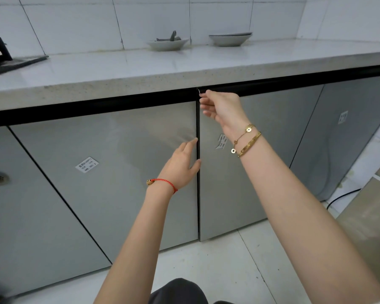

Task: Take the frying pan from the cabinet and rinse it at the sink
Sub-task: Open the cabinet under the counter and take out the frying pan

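A: Both forearms reach out low in the shot. Left hand (182, 165) lies flat, fingers straight, on the left cabinet door (110, 172) right at the seam

B: and the right hand (219, 107)?

A: fingers curled at the right cabinet door (261, 150) top corner, pinching something thin. Doors closed, frying pan not visible

one head-worn camera looks forward and down from above the person's arms, close to the grey cabinet doors (110, 172). its wide angle takes in the countertop (119, 71) and tiled wall (75, 20) above, floor (228, 260) below.
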Available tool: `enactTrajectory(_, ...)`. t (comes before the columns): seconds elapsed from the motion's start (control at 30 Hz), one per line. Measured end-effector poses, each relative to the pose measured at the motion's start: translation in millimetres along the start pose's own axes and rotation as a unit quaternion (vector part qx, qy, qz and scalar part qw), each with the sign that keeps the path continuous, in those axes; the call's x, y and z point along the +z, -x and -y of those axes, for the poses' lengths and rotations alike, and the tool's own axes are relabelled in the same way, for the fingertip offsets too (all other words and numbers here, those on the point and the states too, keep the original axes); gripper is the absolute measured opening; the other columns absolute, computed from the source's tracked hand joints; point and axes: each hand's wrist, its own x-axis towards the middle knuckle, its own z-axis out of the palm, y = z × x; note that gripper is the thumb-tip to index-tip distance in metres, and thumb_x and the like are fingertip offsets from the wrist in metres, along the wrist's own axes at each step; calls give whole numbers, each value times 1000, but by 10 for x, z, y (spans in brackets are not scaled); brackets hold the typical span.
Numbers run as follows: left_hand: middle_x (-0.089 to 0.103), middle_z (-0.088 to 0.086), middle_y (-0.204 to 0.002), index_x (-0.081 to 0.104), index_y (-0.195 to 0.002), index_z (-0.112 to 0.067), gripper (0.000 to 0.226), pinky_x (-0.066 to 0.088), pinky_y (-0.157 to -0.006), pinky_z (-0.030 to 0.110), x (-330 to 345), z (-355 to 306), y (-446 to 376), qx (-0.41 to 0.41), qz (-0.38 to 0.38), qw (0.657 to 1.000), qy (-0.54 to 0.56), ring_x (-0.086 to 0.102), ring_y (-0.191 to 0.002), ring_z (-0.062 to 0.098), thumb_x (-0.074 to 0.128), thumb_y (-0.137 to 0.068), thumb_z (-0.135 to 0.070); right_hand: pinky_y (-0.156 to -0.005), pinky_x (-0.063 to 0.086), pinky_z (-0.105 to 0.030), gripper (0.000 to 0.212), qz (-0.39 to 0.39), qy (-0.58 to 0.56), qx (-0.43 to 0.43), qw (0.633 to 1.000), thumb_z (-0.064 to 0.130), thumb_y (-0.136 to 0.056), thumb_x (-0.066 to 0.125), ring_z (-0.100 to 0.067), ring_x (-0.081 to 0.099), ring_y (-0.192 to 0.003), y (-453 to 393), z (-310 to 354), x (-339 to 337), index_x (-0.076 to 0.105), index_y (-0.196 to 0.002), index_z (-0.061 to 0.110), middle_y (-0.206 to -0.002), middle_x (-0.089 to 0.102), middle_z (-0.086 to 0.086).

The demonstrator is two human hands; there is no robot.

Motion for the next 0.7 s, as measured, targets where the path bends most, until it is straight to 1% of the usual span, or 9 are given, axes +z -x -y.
enactTrajectory(0.1, 40, 3, -145, 22, -151, -17, 62, 38, -105, 31, 41, -4, 3, -1, 6, 1000, 8, 41, -134, 21, 49, -96, -26, -65, 52, -21, 24, 3, -56, 23, 998, 13, -96, 54, -12, 63, -70, 29, -1, -1, 69, -78, 9, -74, 65, -2)
enactTrajectory(0.17, 38, 3, -148, 20, -152, -17, 64, 37, -107, 31, 65, -11, 21, -4, 12, 1000, 24, 40, -135, 21, 50, -96, -26, -66, 53, -21, 24, 1, -81, 30, 996, 14, -96, 55, -11, 62, -69, 73, 2, -4, 68, -78, 9, -73, 63, -1)
enactTrajectory(0.3, 34, 2, -152, 16, -153, -19, 66, 33, -113, 34, 123, -47, 95, -9, 24, 998, 59, 37, -138, 18, 49, -97, -27, -59, 49, -19, 22, -25, -49, 15, 998, 19, -95, 59, -8, 59, -63, 188, 23, -52, 69, -77, 10, -69, 61, 2)
enactTrajectory(0.4, 35, 2, -153, 16, -153, -19, 63, 33, -112, 31, 193, -109, 164, -6, 30, 997, 68, 38, -137, 16, 46, -98, -28, -54, 46, -16, 20, -44, -30, 15, 998, 23, -91, 65, -7, 58, -60, 305, 60, -114, 70, -76, 12, -68, 61, 4)
enactTrajectory(0.47, 40, 3, -150, 20, -152, -17, 59, 35, -112, 31, 246, -167, 210, -10, 31, 995, 97, 42, -134, 17, 44, -100, -27, -52, 45, -15, 19, -47, -33, 25, 998, 25, -89, 68, -6, 57, -59, 399, 90, -166, 70, -76, 12, -67, 60, 4)
enactTrajectory(0.53, 46, 6, -146, 27, -150, -14, 52, 37, -110, 34, 285, -233, 261, -17, 29, 990, 135, 47, -131, 20, 40, -101, -25, -53, 46, -16, 17, -46, -37, 35, 998, 25, -87, 71, -7, 56, -59, 514, 128, -229, 71, -78, 10, -68, 59, 3)
enactTrajectory(0.6, 52, 8, -140, 35, -145, -11, 45, 39, -107, 32, 322, -308, 306, -8, 29, 991, 134, 51, -126, 23, 37, -102, -23, -55, 47, -17, 19, -50, -27, 38, 998, 26, -85, 73, -7, 55, -60, 638, 161, -310, 72, -85, 7, -67, 59, 3)
enactTrajectory(0.63, 57, 9, -133, 40, -141, -9, 41, 42, -101, 30, 337, -354, 325, 3, 30, 992, 122, 54, -120, 24, 36, -103, -23, -56, 47, -17, 21, -55, -23, 37, 998, 26, -84, 74, -7, 55, -60, 699, 173, -357, 73, -87, 6, -66, 58, 3)
enactTrajectory(0.7, 64, 6, -102, 49, -123, -7, 29, 42, -80, 27, 371, -453, 380, 24, 33, 992, 116, 60, -91, 21, 36, -103, -22, -57, 47, -18, 26, -62, -19, 33, 997, 27, -83, 75, -7, 53, -58, 819, 195, -460, 73, -91, 2, -62, 57, 3)
